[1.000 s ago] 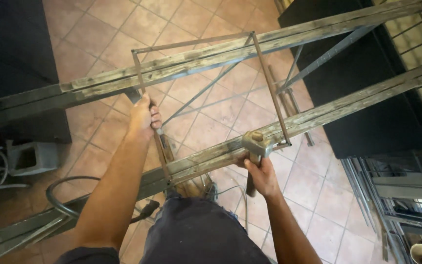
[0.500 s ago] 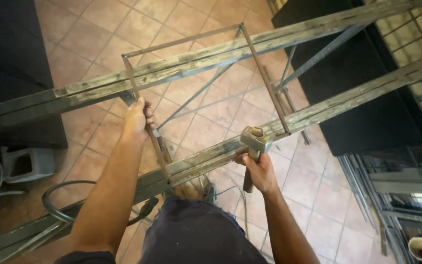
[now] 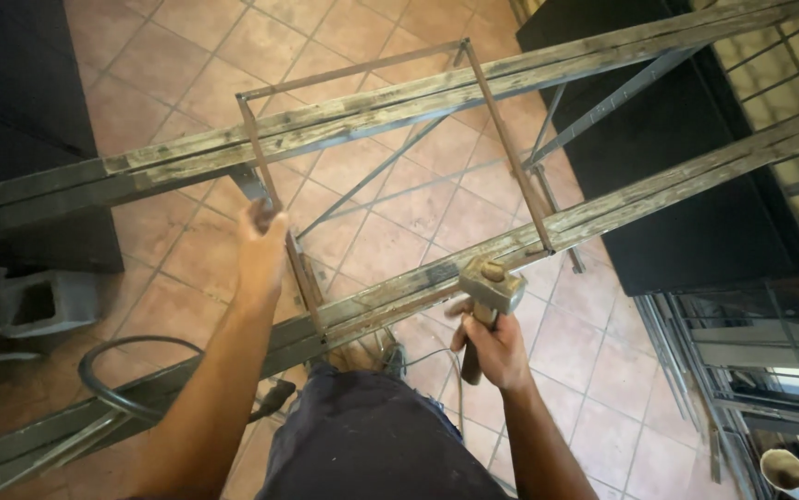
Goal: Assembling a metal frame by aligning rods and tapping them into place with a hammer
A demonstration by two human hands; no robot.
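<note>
Soft daylight is coming in from the lower right, glaring whitely there; edges are bending slightly, and detail is staying fairly sharp.

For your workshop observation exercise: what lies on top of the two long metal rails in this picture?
A thin rectangular rod frame rests across both long metal rails. The left hand grips its left side; the right hand holds a hammer against the near rail. The hammer hides the rail beneath it.

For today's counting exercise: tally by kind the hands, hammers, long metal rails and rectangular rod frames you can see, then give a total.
Hands: 2, left hand and right hand
Hammer: 1
Long metal rails: 2, far rail and near rail
Rectangular rod frame: 1
Total: 6
</note>
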